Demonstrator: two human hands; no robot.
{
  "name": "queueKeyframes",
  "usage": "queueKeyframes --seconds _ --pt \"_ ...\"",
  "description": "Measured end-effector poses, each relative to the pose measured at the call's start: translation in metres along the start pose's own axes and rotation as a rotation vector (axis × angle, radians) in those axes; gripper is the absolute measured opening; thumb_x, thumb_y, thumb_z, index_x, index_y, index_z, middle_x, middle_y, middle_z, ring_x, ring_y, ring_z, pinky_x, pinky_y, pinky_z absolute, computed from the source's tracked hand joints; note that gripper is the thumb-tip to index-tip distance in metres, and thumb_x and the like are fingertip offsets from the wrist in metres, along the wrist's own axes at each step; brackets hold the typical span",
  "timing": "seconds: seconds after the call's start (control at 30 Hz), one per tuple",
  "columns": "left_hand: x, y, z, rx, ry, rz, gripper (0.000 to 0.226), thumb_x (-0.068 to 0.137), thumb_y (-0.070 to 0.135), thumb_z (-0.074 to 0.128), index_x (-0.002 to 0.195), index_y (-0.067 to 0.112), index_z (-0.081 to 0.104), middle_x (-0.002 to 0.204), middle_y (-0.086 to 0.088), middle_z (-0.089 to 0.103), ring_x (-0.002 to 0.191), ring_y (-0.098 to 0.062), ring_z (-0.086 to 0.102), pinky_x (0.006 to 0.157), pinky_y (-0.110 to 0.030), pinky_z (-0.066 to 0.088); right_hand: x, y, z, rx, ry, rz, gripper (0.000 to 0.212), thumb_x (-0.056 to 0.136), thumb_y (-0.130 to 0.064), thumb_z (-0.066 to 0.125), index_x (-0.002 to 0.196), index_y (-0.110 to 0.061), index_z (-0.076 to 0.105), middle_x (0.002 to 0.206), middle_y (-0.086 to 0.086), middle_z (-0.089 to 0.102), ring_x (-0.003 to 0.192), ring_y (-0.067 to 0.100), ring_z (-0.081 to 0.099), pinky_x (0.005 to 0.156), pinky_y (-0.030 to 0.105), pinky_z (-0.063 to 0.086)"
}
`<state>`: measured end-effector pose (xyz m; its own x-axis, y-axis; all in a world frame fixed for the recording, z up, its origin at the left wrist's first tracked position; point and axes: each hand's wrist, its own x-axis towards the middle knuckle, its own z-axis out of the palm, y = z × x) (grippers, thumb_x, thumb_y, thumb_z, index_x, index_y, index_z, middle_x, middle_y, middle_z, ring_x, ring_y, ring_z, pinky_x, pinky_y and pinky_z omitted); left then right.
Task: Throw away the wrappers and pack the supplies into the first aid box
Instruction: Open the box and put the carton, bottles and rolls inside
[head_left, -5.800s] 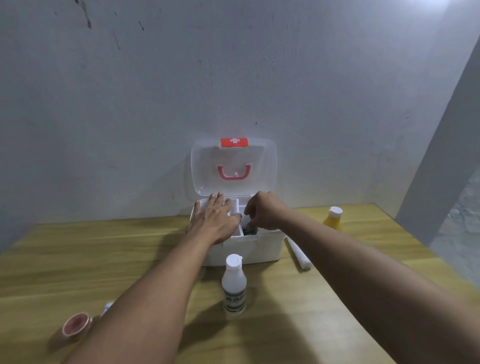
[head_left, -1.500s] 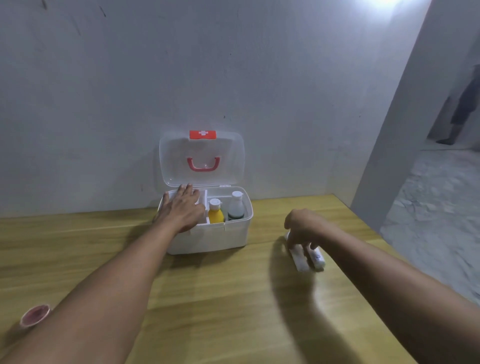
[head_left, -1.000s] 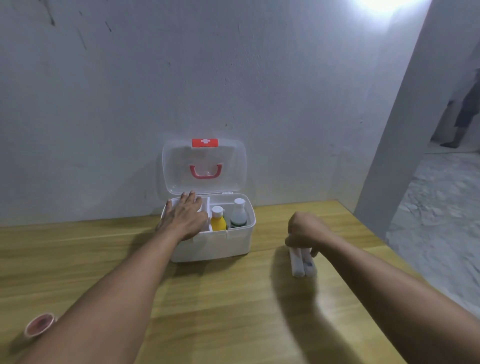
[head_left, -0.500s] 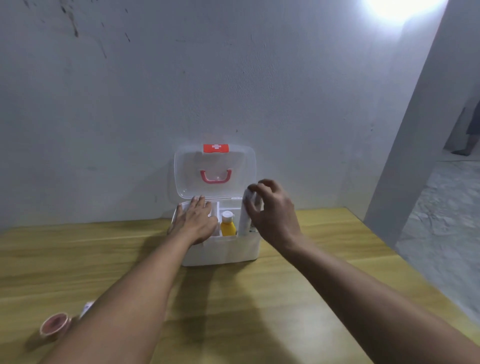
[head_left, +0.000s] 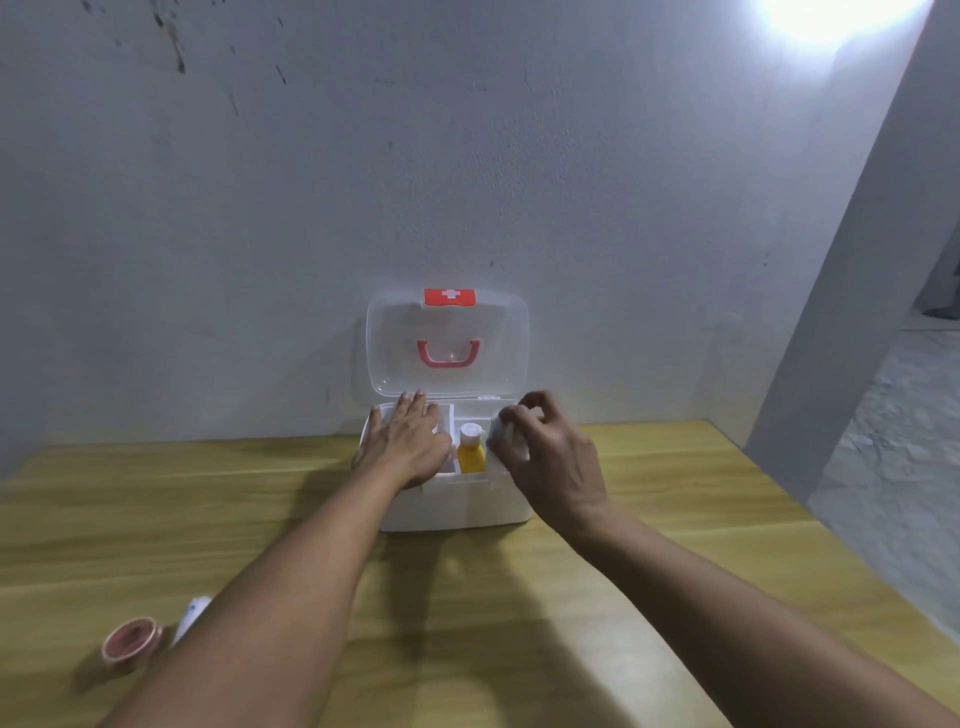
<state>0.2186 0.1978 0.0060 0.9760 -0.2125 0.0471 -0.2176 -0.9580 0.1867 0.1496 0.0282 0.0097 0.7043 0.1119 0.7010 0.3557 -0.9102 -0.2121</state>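
A white first aid box (head_left: 457, 506) stands open at the back of the wooden table, its clear lid (head_left: 447, 343) with a red handle upright against the wall. My left hand (head_left: 408, 447) lies flat over the box's left compartment. My right hand (head_left: 545, 452) hovers over the right compartment, fingers curled on white rolled packets (head_left: 500, 431) that stand in the box. A yellow bottle (head_left: 471, 453) with a white cap stands in the middle compartment between my hands. The bottle behind my right hand is hidden.
A pink tape roll (head_left: 131, 639) lies near the table's front left, with a small white tube (head_left: 191, 616) beside it, partly behind my left forearm. A grey wall rises just behind the box. The table's right edge drops to a concrete floor (head_left: 904, 467).
My right hand picked the white packets off the table at the right, carried them to the box, and has lowered them into the right compartment. My left hand stayed on the box.
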Motion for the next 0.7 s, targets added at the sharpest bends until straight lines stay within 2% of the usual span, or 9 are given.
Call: queueKeyframes --seconds 0.1,0.2,0.33,0.43,0.5,0.6,0.7 --pt "-0.001 0.0 -0.001 0.005 0.005 0.005 0.059 0.098 0.032 0.021 0.154 0.017 0.008 0.163 -0.003 -0.004 0.15 -0.017 -0.005 0.12 -0.046 -0.004 -0.006 0.006 0.004 -0.031 -0.145 -0.005 0.016 0.089 -0.028 0.061 0.093 -0.016 0.07 0.102 0.006 0.063 0.068 0.029 0.063 0.061 0.03 0.042" --pt "-0.001 0.0 -0.001 0.004 0.003 0.002 0.059 0.098 0.032 0.021 0.154 0.017 0.008 0.163 -0.003 -0.004 0.15 -0.017 -0.005 0.12 -0.046 -0.004 -0.006 0.012 0.003 -0.075 -0.227 -0.002 0.03 0.09 -0.032 0.046 0.101 -0.023 0.072 0.106 -0.001 0.068 0.089 0.024 0.063 0.085 0.038 0.042" --pt "0.0 -0.001 0.0 0.002 -0.004 0.003 0.059 0.098 0.032 0.02 0.154 0.017 0.008 0.163 -0.003 -0.004 0.15 -0.018 -0.005 0.12 -0.046 -0.004 0.004 0.014 -0.009 -0.062 -0.237 0.022 0.04 0.084 -0.03 0.039 0.108 -0.022 0.07 0.114 0.001 0.068 0.099 0.023 0.059 0.091 0.039 0.04" --pt "-0.001 -0.001 -0.001 -0.006 -0.001 0.004 0.059 0.098 0.032 0.02 0.154 0.017 0.009 0.163 -0.003 -0.004 0.15 -0.017 -0.005 0.121 -0.046 -0.004 0.031 0.015 -0.018 0.032 -0.172 0.112 0.035 0.088 -0.017 0.043 0.113 -0.015 0.066 0.121 0.008 0.063 0.1 0.025 0.058 0.079 0.03 0.038" --pt "-0.002 0.0 -0.002 -0.026 -0.003 0.004 0.06 0.097 0.031 0.021 0.154 0.017 0.009 0.163 -0.002 -0.004 0.15 -0.016 -0.006 0.121 -0.045 -0.004 0.059 0.016 -0.021 0.075 -0.144 0.164 0.036 0.088 -0.008 0.044 0.119 -0.012 0.062 0.126 0.01 0.059 0.104 0.026 0.056 0.076 0.028 0.036" --pt "-0.001 -0.001 -0.001 -0.032 -0.012 -0.005 0.06 0.097 0.031 0.022 0.154 0.017 0.008 0.163 -0.002 -0.005 0.15 -0.016 -0.007 0.122 -0.046 -0.004 0.104 0.015 -0.016 0.063 -0.167 0.137 0.047 0.086 -0.004 0.045 0.133 -0.011 0.049 0.141 0.012 0.047 0.123 0.029 0.046 0.095 0.034 0.038" --pt "0.001 -0.002 0.001 0.018 -0.024 -0.007 0.061 0.097 0.033 0.02 0.154 0.017 0.006 0.163 -0.003 -0.006 0.15 -0.018 -0.008 0.121 -0.048 -0.004 0.141 0.013 -0.006 0.0 -0.265 0.078 0.058 0.089 -0.01 0.05 0.145 -0.013 0.032 0.155 0.011 0.029 0.137 0.033 0.03 0.112 0.046 0.031"
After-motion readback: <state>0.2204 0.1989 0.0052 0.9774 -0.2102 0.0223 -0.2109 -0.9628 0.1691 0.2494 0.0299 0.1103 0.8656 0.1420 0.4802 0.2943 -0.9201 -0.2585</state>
